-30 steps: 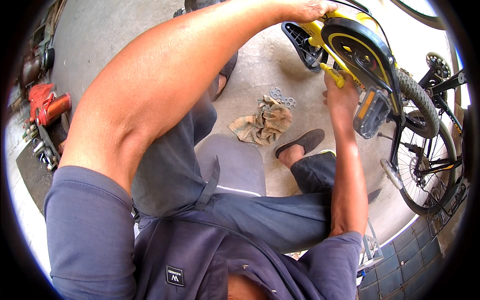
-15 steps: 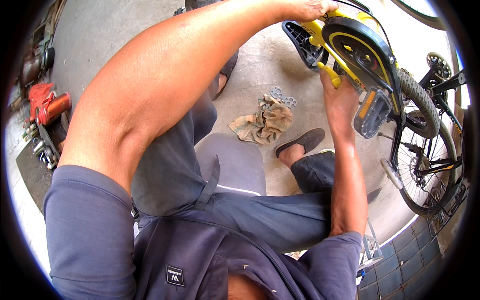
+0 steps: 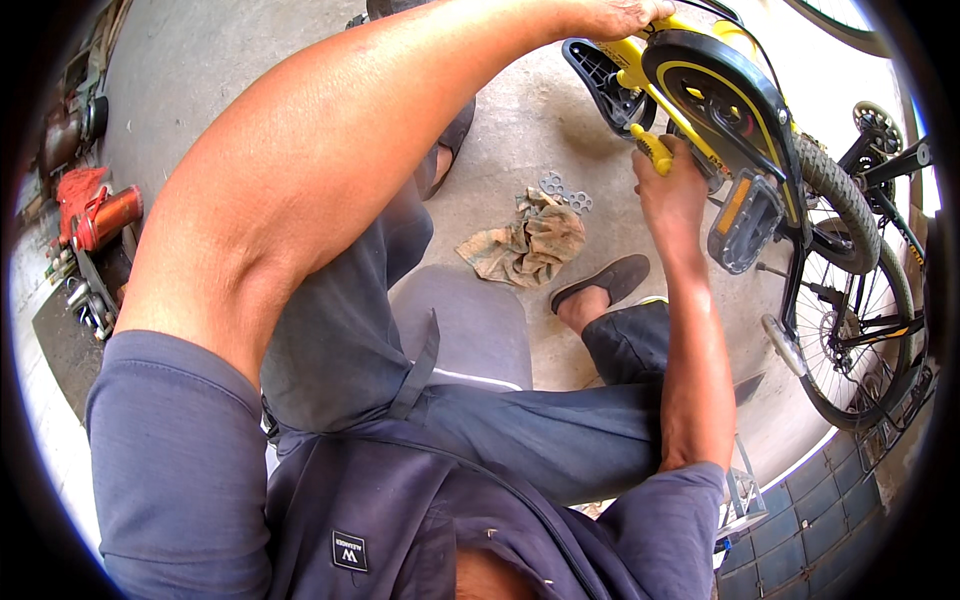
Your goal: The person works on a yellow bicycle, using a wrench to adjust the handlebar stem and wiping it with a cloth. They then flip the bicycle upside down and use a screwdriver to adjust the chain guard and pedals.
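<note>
A small yellow bicycle (image 3: 632,62) is tipped over at the upper right, its black saddle (image 3: 600,85) low by the floor. My left hand (image 3: 622,18) reaches across to the top of its yellow frame and is closed on it, with some fingertips cut off by the picture's edge. Below the black chain guard (image 3: 672,62), my right hand (image 3: 672,190) is closed round a yellow-handled tool (image 3: 654,152). The tool's working end is hidden behind my fingers and the frame. A black pedal (image 3: 745,225) with an orange reflector hangs just right of that hand.
A crumpled, stained rag (image 3: 530,245) lies on the concrete beside a flat grey metal spanner (image 3: 566,194) with several holes. Another bicycle (image 3: 850,330) stands at the right. Tools and an orange-red cylinder (image 3: 110,217) sit at the left. My sandalled foot (image 3: 585,310) is below the rag.
My right hand has turned and its fingers have curled in more round the yellow handle, which has shifted slightly left. My left hand and the bicycle have hardly moved.
</note>
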Available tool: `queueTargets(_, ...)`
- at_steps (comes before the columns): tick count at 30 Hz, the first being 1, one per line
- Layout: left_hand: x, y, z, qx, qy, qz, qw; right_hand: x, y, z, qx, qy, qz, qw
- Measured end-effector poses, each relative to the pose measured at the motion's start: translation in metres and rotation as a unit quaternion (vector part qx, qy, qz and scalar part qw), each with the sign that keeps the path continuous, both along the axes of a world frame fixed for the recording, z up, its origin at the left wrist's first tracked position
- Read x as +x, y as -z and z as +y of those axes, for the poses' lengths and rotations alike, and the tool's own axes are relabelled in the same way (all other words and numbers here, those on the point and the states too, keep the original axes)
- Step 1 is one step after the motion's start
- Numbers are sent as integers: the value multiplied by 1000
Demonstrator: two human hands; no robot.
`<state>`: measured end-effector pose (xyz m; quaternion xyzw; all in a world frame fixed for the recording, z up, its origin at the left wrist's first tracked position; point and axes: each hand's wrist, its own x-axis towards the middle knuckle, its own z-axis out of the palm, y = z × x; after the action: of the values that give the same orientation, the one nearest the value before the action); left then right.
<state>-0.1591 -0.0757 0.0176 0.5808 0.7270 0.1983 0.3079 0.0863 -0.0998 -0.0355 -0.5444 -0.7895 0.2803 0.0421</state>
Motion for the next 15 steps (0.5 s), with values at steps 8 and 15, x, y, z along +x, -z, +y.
queueTargets(8, -1, 4, 3, -11, 25, 16, 999, 1, -17, 5, -47, 117, 17, 992)
queueTargets(15, -1, -1, 2, -27, 4, 11, 1000, 8, -1, 9, -66, 147, 43, 986)
